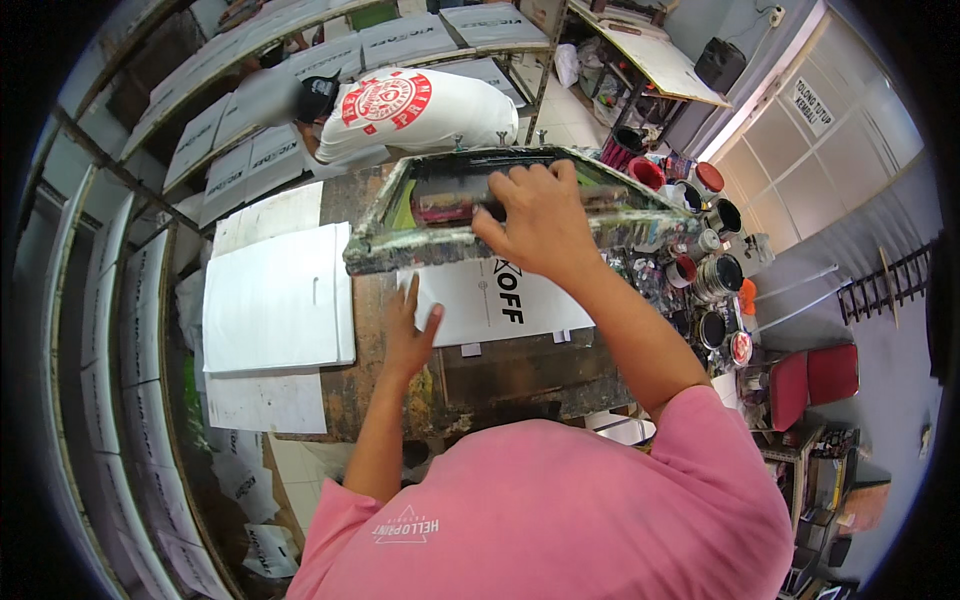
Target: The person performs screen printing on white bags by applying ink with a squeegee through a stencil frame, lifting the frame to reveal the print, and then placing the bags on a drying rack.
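Screen-printing frame (520, 215) tilted up off the bench (500, 375), long axis running left to right, hinged at the far side. Right hand (535, 220) on the frame's near rail, fingers (520, 185) curled over the rail and closed on it. Printed white sheet (495, 300) flat on the bench directly beneath the raised frame, long axis also left to right. Left hand (408, 335) nearer to the sheet, fingers spread open and pressed flat at its left edge, gripping nothing. Stack of blank white sheets (275, 300) just left of that hand.
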`<state>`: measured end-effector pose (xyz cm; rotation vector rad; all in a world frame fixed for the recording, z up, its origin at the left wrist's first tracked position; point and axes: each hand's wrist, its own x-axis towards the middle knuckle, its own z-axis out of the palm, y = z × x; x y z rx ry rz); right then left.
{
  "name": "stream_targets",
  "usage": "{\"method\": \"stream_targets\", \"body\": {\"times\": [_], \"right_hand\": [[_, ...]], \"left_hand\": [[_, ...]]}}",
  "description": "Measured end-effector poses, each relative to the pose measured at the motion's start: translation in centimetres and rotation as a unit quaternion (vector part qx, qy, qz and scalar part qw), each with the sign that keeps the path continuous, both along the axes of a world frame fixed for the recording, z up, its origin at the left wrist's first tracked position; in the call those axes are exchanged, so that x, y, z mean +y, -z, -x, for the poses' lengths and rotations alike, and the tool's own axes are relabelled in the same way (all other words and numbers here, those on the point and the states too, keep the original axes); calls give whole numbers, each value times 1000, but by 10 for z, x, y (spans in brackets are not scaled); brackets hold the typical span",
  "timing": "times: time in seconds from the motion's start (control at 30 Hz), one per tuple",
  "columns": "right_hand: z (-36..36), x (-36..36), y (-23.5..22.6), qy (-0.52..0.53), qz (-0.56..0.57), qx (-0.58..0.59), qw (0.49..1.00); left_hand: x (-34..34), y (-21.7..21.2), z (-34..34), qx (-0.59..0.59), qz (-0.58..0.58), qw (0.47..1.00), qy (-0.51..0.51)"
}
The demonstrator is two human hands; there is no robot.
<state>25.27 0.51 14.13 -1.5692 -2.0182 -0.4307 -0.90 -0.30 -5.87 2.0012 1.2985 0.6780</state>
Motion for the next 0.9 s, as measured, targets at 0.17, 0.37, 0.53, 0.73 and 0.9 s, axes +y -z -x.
{"method": "stream_targets", "body": {"times": [0.17,0.37,0.53,0.73,0.9], "right_hand": [[-11,31,-24,1,-6,4,1000],[-15,57,-49,-5,-2,26,1000],[-21,74,-59,-12,-2,43,999],[-23,84,-64,-12,4,33,999],[-21,77,-61,-6,2,32,999]], "left_hand": [[-56,95,-8,310,29,948,-63],[-68,124,-20,350,36,935,-50],[-51,76,-39,273,41,960,-41],[-6,16,-67,-13,-112,987,-112],[-13,21,-18,-21,-14,978,-209]]}}
